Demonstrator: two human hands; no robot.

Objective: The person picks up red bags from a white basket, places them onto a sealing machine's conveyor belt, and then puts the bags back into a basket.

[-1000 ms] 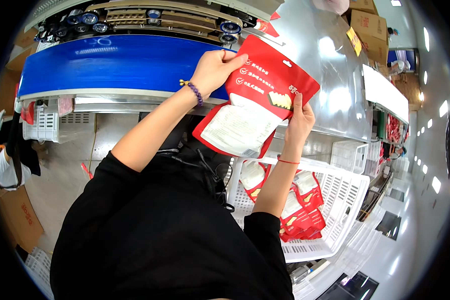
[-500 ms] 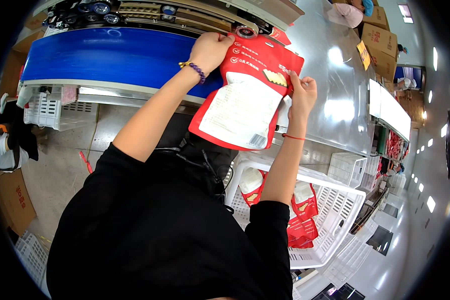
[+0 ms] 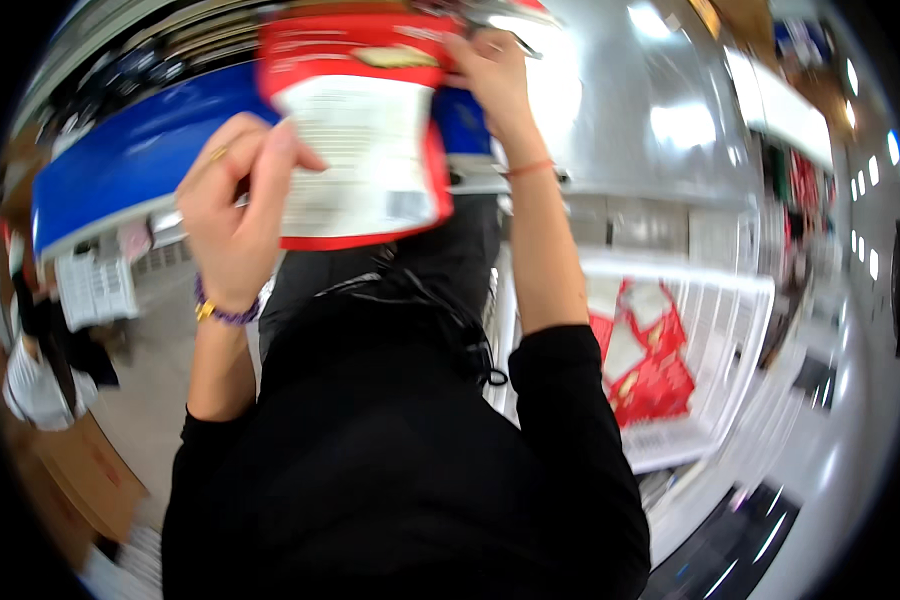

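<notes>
A red and white pouch [image 3: 360, 150], blurred by motion, hangs upright with its printed white panel facing me. My right hand [image 3: 495, 85] pinches its upper right edge. Beside its lower left edge is my left hand [image 3: 232, 200], with a beaded bracelet at the wrist. The left fingers are loosely bent and apart, overlapping the pouch in front, and nothing shows held in them. Behind the pouch, the blue conveyor belt [image 3: 140, 155] is partly covered.
To my right, a white plastic crate [image 3: 745, 330] holds several red and white pouches [image 3: 650, 370]. A shiny metal table [image 3: 630, 130] stretches beyond my right hand. Machine rollers [image 3: 145, 70] line the belt's far side. Cardboard boxes [image 3: 85, 460] and another person [image 3: 45, 375] are at far left.
The pouch has moved left and turned more upright, with my right hand still at its edge. My left hand has let go of the top corner and come down to the left edge.
</notes>
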